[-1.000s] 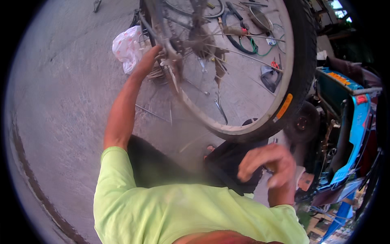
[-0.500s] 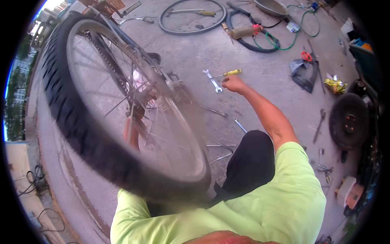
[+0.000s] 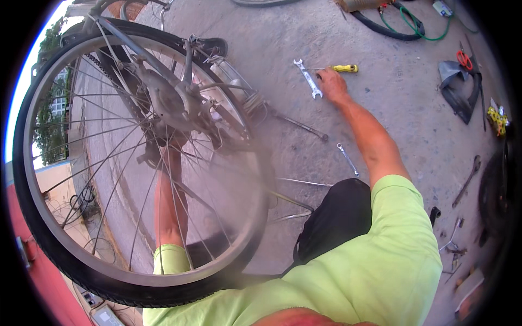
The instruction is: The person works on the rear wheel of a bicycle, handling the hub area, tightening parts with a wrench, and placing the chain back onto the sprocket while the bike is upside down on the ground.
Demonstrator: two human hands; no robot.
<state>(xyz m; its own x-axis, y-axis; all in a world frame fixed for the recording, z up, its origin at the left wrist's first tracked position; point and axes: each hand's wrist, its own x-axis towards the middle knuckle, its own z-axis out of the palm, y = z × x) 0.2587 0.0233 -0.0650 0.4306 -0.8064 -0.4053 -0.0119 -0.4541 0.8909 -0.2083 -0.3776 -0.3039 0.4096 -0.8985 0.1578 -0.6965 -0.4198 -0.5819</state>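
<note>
A bicycle wheel (image 3: 30,198) with a black tyre and thin spokes fills the left half. My left forearm (image 3: 169,209) shows through the spokes. The wheel hub and frame parts (image 3: 173,103) largely hide my left hand (image 3: 171,155), so its fingers cannot be made out. On the ground to the right, my right hand (image 3: 333,85) is low with its fingers bent and together. It overlaps the shaft of a yellow-handled screwdriver (image 3: 346,68), and whether it grips it is unclear. A double open-ended spanner (image 3: 308,79) lies just left of that hand.
A smaller spanner (image 3: 348,159) and a long metal tool (image 3: 302,126) lie near my right arm. Farther right are red-handled scissors (image 3: 464,60), a cut piece of black rubber (image 3: 462,108) and another spanner (image 3: 467,182). A green hose (image 3: 427,37) crosses the far ground.
The view has shifted, so the wheel appears more side-on and the ground tools stand farther right and up. My right hand stays by the spanner and screwdriver, slightly closer to the shaft.
</note>
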